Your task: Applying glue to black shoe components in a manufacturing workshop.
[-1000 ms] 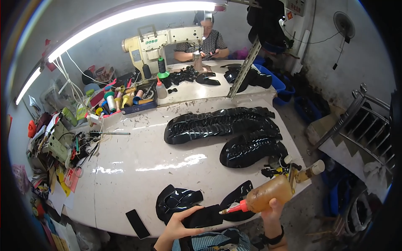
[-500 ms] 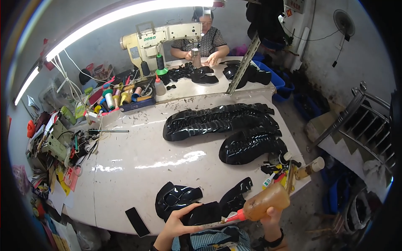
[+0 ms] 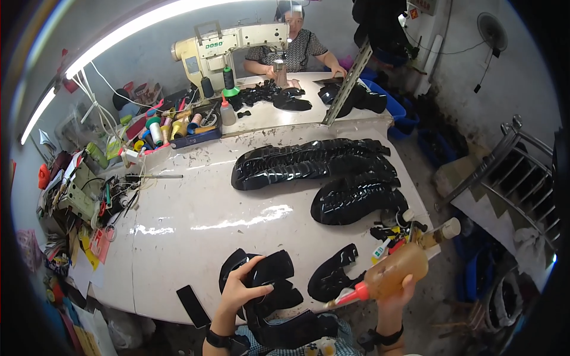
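Observation:
My left hand (image 3: 238,292) grips a glossy black shoe upper (image 3: 273,270) near the table's front edge, fingers and thumb closed on it. Its lower part seems to run down towards more black material (image 3: 291,331) over my lap; whether they are one piece I cannot tell. Another black piece (image 3: 229,270) lies partly hidden behind that hand. In my right hand (image 3: 392,299) is a squeeze bottle (image 3: 396,272) of amber liquid, tilted so its red nozzle points down and left. Between the hands, a curved black upper piece (image 3: 333,276) rests on the table, close to the nozzle.
Stacked black uppers (image 3: 309,163) lie mid-table, with a shorter stack (image 3: 356,202) right of them. A phone (image 3: 193,306) sits at the front left. Tools and a jar (image 3: 439,232) crowd the right edge. Across the table, a person (image 3: 294,50) sits behind a sewing machine (image 3: 231,47).
My left hand has raised the black upper and turned it. The bottle in my right hand has moved right and away from it. The person opposite has shifted a hand to the right.

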{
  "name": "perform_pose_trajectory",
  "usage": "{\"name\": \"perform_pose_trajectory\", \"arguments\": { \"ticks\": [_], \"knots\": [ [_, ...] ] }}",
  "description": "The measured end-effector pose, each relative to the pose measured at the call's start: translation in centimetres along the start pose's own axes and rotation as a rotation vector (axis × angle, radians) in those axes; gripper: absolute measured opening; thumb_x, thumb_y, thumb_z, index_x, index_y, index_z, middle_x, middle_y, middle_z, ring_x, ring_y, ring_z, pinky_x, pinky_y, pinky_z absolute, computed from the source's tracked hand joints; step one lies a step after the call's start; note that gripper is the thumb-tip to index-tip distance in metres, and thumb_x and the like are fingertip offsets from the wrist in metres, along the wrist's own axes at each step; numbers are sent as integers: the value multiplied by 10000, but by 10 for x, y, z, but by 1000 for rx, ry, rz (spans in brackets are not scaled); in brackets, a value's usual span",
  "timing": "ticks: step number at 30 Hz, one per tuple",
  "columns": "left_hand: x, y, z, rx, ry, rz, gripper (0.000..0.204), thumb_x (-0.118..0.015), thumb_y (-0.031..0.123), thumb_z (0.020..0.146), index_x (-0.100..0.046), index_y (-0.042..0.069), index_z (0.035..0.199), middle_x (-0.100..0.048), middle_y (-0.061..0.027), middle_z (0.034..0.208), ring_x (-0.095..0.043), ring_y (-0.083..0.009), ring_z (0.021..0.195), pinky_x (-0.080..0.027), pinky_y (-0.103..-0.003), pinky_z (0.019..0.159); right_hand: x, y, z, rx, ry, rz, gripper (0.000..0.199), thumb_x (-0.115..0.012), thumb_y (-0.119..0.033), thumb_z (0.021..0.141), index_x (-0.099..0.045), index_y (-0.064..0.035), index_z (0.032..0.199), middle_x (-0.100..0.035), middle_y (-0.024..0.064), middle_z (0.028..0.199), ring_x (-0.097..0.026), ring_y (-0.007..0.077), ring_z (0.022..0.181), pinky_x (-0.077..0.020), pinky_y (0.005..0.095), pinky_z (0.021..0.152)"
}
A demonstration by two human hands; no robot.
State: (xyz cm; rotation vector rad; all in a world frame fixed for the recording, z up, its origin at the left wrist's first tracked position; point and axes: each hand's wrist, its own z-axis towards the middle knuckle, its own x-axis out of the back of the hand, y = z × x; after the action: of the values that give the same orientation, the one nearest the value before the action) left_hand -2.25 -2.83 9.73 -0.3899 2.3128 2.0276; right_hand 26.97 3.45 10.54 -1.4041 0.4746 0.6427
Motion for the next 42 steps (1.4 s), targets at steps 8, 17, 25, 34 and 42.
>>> {"name": "perform_pose_trajectory", "arguments": {
  "ticks": [8,17,25,34,42],
  "knots": [
    [2,2,2,-10,18,27,589,-705,-2,585,-488,-24,1133,-554,-61,962,-547,-107,836,-443,-214,749,5,14,-17,-99,-65,-84,648,-593,-342,738,-312,-60,1248,-446,142,1155,-493,280,1013,-405,471,872],
    [4,1,3,-1,12,54,597,-711,10,582,-491,-24,1137,-556,-65,966,-548,-106,832,-445,-210,743,-12,20,-9,-25,-63,-208,615,-626,-283,718,-342,-32,1202,-477,119,1077,-516,241,966,-461,378,809],
    [6,-1,3,-4,20,37,596,-705,7,580,-490,-28,1135,-558,-68,964,-550,-110,827,-444,-214,742,-7,15,-14,12,-59,-249,592,-641,-279,711,-368,-16,1166,-498,108,1023,-545,223,895,-473,361,771],
    [8,-7,5,-19,45,7,595,-696,13,581,-484,-41,1133,-562,-75,973,-547,-124,868,-431,-229,785,2,9,-22,-2,-30,-209,588,-628,-272,729,-349,-30,1187,-498,110,1024,-544,232,898,-475,375,771],
    [7,-9,6,-3,59,-23,594,-688,2,578,-482,-45,1133,-561,-81,976,-549,-128,869,-434,-236,783,10,8,-26,24,9,-193,555,-629,-276,724,-376,-26,1149,-511,120,995,-562,234,855,-492,381,728]
  ]
}}
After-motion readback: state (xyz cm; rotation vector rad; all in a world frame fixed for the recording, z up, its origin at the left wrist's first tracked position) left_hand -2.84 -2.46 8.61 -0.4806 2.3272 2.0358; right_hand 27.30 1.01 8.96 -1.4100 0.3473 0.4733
